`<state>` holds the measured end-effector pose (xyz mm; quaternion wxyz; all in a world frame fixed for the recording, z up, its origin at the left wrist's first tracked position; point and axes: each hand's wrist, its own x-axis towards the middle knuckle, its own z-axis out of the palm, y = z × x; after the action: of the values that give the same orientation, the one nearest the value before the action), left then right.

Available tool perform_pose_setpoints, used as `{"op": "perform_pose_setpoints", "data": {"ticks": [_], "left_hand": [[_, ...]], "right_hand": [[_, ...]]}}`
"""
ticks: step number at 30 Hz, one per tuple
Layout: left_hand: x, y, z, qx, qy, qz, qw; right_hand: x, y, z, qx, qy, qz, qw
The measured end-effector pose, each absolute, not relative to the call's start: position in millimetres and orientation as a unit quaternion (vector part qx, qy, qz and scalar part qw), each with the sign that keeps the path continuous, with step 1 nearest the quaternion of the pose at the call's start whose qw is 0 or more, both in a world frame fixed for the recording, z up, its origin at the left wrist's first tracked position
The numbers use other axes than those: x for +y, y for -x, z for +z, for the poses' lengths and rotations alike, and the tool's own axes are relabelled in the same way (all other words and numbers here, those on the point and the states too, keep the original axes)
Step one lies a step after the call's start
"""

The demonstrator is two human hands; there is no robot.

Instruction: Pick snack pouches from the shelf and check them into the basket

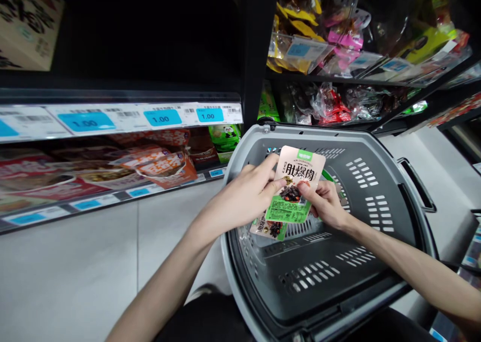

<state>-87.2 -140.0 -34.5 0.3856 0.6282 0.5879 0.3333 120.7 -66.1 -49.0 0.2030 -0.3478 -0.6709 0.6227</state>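
Observation:
Over the grey shopping basket [391, 252], my left hand [244, 194] and my right hand [328, 202] both grip a flat snack packet [298, 169]. It is pale pink and green, with dark Chinese characters and a picture of food. Each thumb presses on its front face from one side. Just below it shows the lower part of a second, similar packet [278, 232]; whether it lies in the basket or is held, I cannot tell. Behind my right hand a bit of green packaging [330, 177] peeks out, mostly hidden.
On the left, a shelf with blue price tags [162, 117] runs above orange snack bags [167, 167]. A cardboard-coloured box [30, 26] stands on the upper shelf. Bagged snacks [345, 36] fill black shelves behind the basket. Pale floor tiles [93, 267] lie at left.

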Motion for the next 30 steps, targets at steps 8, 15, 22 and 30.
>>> {"op": "perform_pose_setpoints", "data": {"ticks": [8,15,22,30], "left_hand": [[-139,86,-33,0.586,-0.617,0.343,0.397],[-137,86,-38,0.569,-0.611,0.366,0.411],[-138,86,-40,0.565,-0.614,0.381,0.398],[-137,85,-43,0.563,-0.608,0.374,0.416]], "right_hand": [[-66,-122,-50,-0.670,0.342,0.625,0.207],[-66,-121,-49,-0.656,0.339,0.640,0.212],[-68,-116,-46,-0.652,0.356,0.634,0.215],[-67,-117,-45,-0.658,0.350,0.632,0.213]]}}
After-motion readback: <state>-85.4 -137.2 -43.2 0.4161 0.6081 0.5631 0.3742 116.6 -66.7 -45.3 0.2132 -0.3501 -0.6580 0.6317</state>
